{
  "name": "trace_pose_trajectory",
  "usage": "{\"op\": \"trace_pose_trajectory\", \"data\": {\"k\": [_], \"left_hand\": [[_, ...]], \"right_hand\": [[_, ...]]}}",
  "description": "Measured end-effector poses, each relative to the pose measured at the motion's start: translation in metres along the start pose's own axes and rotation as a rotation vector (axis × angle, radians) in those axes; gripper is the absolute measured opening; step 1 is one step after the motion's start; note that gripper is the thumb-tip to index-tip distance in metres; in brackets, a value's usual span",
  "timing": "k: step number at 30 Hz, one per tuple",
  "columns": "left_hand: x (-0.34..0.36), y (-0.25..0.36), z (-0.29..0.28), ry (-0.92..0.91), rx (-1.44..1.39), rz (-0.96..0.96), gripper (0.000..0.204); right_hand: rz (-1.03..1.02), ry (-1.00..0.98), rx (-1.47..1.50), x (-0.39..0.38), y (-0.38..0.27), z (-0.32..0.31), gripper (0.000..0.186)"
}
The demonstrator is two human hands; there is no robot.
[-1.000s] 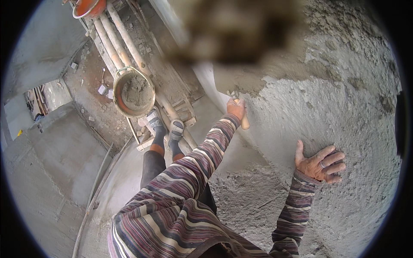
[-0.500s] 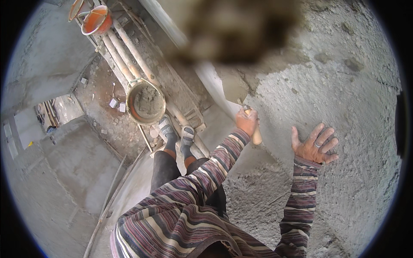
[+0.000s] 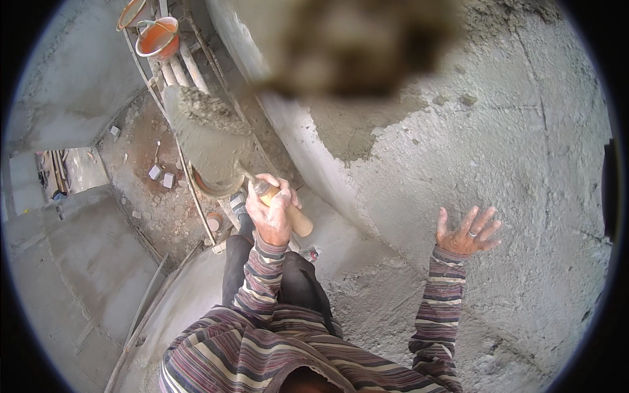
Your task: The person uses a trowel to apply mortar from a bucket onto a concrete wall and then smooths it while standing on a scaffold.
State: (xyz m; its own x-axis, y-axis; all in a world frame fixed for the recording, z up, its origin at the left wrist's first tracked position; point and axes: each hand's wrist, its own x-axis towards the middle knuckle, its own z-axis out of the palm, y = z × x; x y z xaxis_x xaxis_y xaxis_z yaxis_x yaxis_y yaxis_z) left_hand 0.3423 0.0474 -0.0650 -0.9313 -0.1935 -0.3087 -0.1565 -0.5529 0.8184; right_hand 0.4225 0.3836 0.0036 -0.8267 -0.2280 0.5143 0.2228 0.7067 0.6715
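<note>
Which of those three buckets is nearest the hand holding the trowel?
The lowest bucket in the picture, partly hidden behind the trowel held in the left hand. The middle bucket and top bucket are farther off, unblocked.

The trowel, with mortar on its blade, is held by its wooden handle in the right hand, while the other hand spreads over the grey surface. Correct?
Not quite: the head view shows the left hand holding the trowel by its wooden handle, mortar on its blade. The other, the right hand, is spread over the grey surface.

Building site | part-plastered wall (image 3: 485, 157) | rubble-strewn floor (image 3: 135, 134) | orange bucket (image 3: 157, 40) | side-by-side poles (image 3: 194, 71)
</note>
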Motion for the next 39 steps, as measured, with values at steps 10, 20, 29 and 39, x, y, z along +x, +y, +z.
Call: {"op": "trace_pose_trajectory", "data": {"k": [10, 20, 29, 39], "left_hand": [[-0.024, -0.116, 0.087, 0.221, 0.744, 0.296, 0.022], [-0.089, -0.091, -0.025, -1.102, 1.04, 0.19, 0.028], [0.079, -0.047, -0.353, -0.354, 1.927, -0.739, 0.046], [0.196, -0.116, -0.46, 0.036, 1.716, -0.636, 0.039]], "right_hand": [[0.167, 0.236, -0.194, 0.041, 0.103, -0.032, 0.095], [0.186, 0.266, -0.242, 0.03, 0.108, -0.035, 0.09], [0.129, 0.457, -0.372, 0.025, 0.1, -0.026, 0.085], [0.459, -1.011, 1.396, -0.05, -0.44, 0.062, 0.037]]}}
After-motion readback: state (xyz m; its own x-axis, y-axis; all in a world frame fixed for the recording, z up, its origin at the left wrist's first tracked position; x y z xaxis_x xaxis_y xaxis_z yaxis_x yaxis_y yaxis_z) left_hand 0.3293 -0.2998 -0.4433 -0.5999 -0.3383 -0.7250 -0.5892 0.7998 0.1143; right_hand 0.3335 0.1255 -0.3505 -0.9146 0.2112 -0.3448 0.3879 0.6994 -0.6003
